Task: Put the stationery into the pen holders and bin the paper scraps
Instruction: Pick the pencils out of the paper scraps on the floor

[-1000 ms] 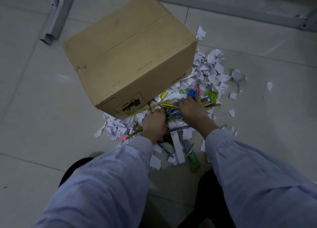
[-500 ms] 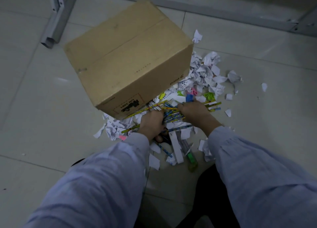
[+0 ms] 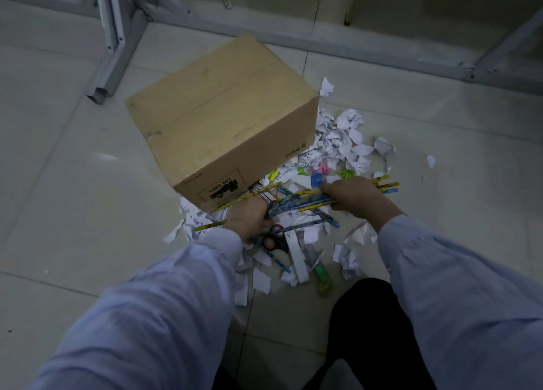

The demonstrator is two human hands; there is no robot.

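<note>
Task barely begun, we judge: no pen holder or bin in view. Pale tiled floor [image 3: 73, 184], metal frame legs [image 3: 111, 37] behind. A cardboard box [image 3: 223, 131] stands on it with paper scraps [image 3: 343, 142] strewn beside. The left hand [image 3: 249, 219] and right hand [image 3: 355, 198] each curl round one bundle of pencils [image 3: 305, 201] among the scraps. Scissors [image 3: 271, 238] not yet picked up.
</note>
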